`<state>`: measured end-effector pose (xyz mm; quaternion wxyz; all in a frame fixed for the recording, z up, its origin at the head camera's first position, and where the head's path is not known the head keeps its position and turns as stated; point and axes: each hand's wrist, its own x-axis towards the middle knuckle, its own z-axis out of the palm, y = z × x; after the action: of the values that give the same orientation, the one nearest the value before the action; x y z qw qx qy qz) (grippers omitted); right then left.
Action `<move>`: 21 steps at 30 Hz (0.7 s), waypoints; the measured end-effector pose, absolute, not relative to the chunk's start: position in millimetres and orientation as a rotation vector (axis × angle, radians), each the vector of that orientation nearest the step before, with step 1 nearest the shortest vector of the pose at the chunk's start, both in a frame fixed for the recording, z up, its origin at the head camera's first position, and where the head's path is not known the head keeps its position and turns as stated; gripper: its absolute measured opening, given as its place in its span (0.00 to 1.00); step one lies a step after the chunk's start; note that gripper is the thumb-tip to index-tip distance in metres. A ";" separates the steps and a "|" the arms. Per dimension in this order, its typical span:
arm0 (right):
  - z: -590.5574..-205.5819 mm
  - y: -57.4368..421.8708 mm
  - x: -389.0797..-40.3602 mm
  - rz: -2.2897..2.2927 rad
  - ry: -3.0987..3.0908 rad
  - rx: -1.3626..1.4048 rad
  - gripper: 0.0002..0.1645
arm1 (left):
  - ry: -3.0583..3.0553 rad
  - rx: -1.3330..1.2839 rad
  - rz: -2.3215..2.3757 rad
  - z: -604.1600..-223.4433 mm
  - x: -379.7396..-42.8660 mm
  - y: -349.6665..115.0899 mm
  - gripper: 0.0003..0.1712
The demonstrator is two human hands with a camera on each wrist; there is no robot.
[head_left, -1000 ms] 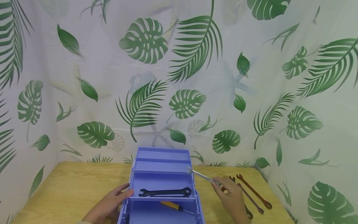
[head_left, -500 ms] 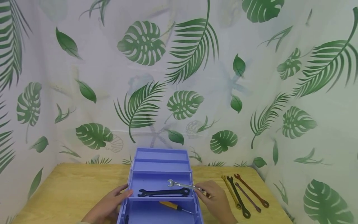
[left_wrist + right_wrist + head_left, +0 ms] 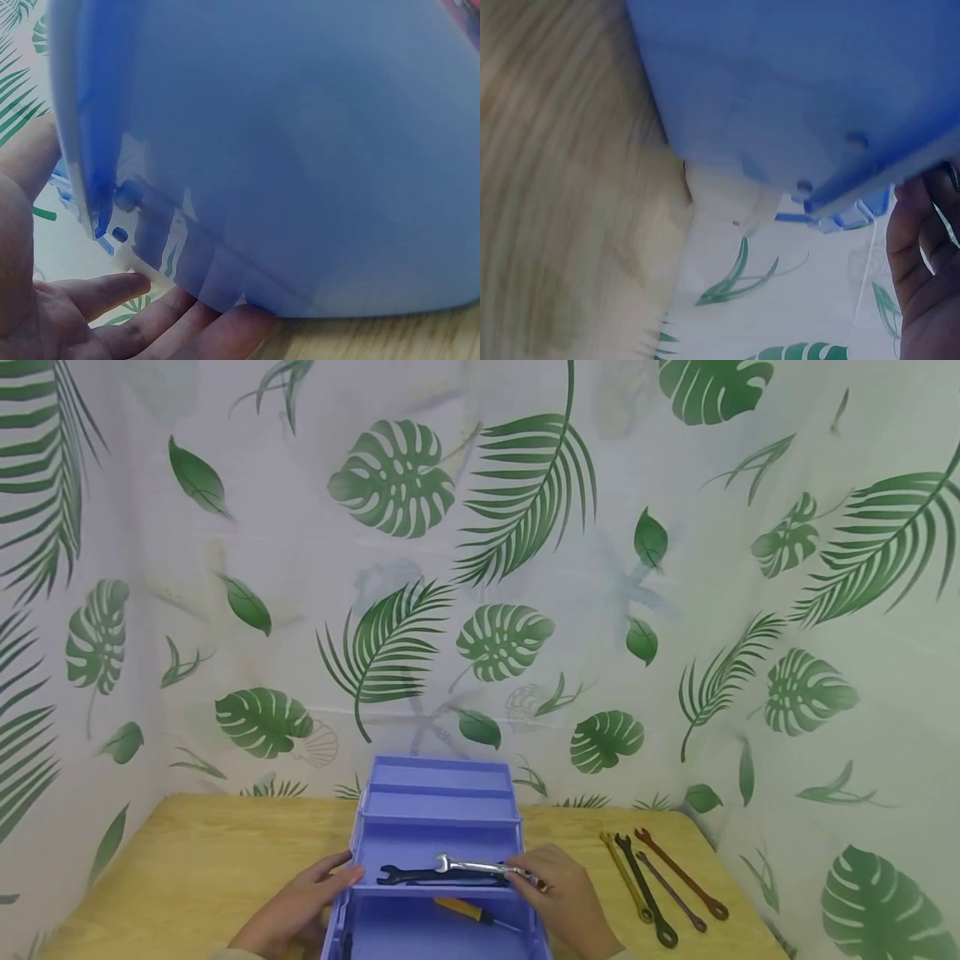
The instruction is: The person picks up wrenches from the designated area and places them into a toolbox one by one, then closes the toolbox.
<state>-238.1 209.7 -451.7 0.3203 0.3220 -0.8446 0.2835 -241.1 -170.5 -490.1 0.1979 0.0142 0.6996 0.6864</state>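
A blue toolbox [image 3: 450,935] stands with its stepped trays raised. My left hand [image 3: 300,897] holds its left side, the thumb at the tray's rim; in the left wrist view the fingers [image 3: 172,322] lie against the outer wall. My right hand [image 3: 558,889] pinches one end of a silver wrench [image 3: 476,865]. The wrench lies level over the middle tray [image 3: 435,839], just above a black wrench [image 3: 405,875]; whether they touch I cannot tell. Another dark tool under the black wrench is mostly hidden. In the right wrist view my right hand [image 3: 930,262] shows beside the box edge.
A yellow-handled screwdriver [image 3: 465,910] lies in the toolbox's lower part. On the wooden table [image 3: 240,843], to the right, lie a yellow wrench [image 3: 626,878], a black wrench [image 3: 647,893], a purple wrench [image 3: 671,891] and a reddish wrench [image 3: 681,872]. Leaf-patterned cloth hangs behind.
My right hand has carried the silver wrench leftward and down over the middle tray, uncovering the yellow and black wrenches on the table. The left hand stays on the toolbox.
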 end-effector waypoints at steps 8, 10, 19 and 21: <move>-448.3 197.4 -244.0 0.630 -2.251 0.869 0.11 | 1.963 0.064 1.923 -489.4 -240.7 -171.8 0.51; -446.4 194.9 -246.5 0.641 -2.272 0.886 0.10 | 1.970 0.052 1.914 -487.8 -240.7 -171.8 0.52; -441.1 187.8 -256.0 0.614 -2.301 0.936 0.09 | 1.988 0.027 1.900 -487.9 -240.5 -171.3 0.52; -439.8 186.4 -257.7 0.576 -2.290 0.967 0.09 | 1.982 0.031 1.902 -488.1 -240.3 -170.8 0.51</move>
<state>-257.7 186.4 -439.8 0.2905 0.3626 -0.8588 0.2160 -240.3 -170.8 -488.1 0.1959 0.0112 0.7075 0.6790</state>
